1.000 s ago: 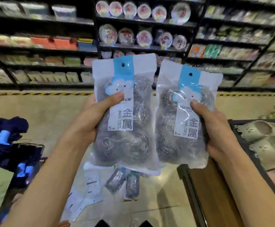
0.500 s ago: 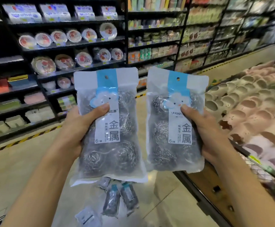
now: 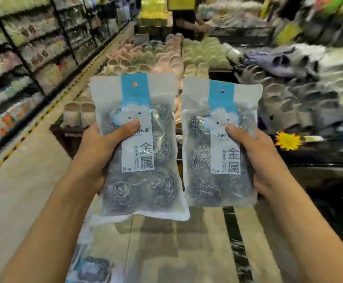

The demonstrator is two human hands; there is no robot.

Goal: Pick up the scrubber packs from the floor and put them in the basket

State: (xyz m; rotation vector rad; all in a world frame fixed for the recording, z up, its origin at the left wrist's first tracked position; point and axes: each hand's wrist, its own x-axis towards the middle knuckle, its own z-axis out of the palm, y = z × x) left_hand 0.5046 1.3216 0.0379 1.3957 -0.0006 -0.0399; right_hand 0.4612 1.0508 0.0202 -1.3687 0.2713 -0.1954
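Observation:
I hold two clear packs of steel-wool scrubbers upright in front of me, each with a blue header and a white label. My left hand (image 3: 97, 152) grips the left scrubber pack (image 3: 142, 180), thumb across its front. My right hand (image 3: 262, 158) grips the right scrubber pack (image 3: 205, 160) the same way. More packs (image 3: 90, 268) lie blurred on the floor at the bottom left. No basket is in view.
A low display table (image 3: 68, 135) stacked with pastel slippers stands straight ahead, with grey slippers (image 3: 301, 94) to its right. Dark shelving (image 3: 23, 58) lines the left side of the aisle behind a yellow-black floor stripe. A wooden plank surface (image 3: 187, 242) lies below the packs.
The view has swung right, from the plate shelves to the slipper display. Both hands still hold their packs side by side; the floor packs have slid to the bottom left.

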